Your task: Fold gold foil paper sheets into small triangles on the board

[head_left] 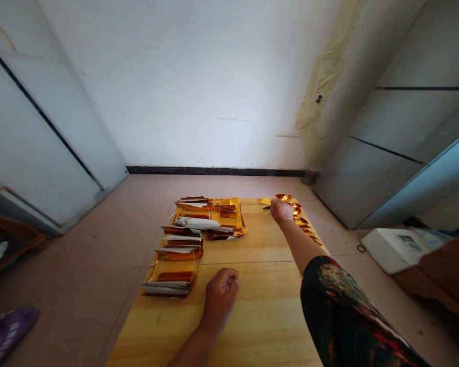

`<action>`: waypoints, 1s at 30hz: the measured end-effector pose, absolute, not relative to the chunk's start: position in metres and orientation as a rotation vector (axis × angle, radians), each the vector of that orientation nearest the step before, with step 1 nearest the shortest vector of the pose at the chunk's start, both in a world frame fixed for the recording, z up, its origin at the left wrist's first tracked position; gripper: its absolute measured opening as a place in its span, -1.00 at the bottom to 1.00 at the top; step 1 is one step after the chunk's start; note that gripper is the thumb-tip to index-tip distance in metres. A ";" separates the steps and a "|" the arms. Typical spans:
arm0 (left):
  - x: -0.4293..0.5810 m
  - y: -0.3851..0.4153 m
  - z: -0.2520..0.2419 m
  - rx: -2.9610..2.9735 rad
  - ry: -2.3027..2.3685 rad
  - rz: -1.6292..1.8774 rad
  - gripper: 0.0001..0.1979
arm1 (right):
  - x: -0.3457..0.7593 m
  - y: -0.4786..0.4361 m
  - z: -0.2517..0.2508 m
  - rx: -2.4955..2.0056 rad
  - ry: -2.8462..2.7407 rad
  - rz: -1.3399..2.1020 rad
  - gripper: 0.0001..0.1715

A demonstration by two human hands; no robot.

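Note:
My right hand [282,211] reaches to the far right part of the wooden table [260,300]. Its fingers are closed on a small folded gold foil paper piece [265,202], partly hidden behind them. Beside that hand, a row of folded gold foil pieces [301,220] runs along the table's right edge. My left hand [222,293] rests loosely curled above the near middle of the table, and nothing shows in its fingers. To its left lie stacks of gold foil paper sheets [176,267], with more bundles [218,211] behind them.
A white wall with a black skirting [214,171] stands beyond the table. Grey cabinets [390,142] rise at the right. A white box [392,250] sits on the floor at right, and a purple bag [9,334] lies at lower left.

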State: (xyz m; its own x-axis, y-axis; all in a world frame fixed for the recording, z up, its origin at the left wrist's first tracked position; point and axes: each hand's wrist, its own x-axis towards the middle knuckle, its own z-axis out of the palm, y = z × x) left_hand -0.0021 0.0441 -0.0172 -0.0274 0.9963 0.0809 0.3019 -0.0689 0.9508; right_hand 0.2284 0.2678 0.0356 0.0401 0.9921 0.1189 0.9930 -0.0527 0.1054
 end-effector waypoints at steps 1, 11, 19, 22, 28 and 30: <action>-0.002 0.044 -0.017 1.470 1.427 1.136 -0.88 | 0.229 0.268 0.037 -2.253 -2.181 -0.259 -0.65; -0.001 0.044 -0.017 1.482 1.436 1.157 -0.89 | 0.216 0.261 0.047 -2.241 -2.226 -0.329 -0.62; 0.008 0.056 0.008 1.631 1.319 1.349 -0.66 | 0.196 0.227 0.078 -2.107 -2.294 -0.394 -0.64; 0.013 0.071 0.031 1.718 1.265 1.401 -0.56 | 0.186 0.191 0.092 -2.010 -2.403 -0.317 -0.71; 0.024 0.086 0.043 1.701 1.271 1.269 -0.65 | 0.174 0.121 0.112 -1.918 -2.547 0.038 -0.79; 0.026 0.082 0.040 1.689 1.240 1.240 -0.76 | 0.174 0.109 0.114 -1.881 -2.564 0.125 -0.80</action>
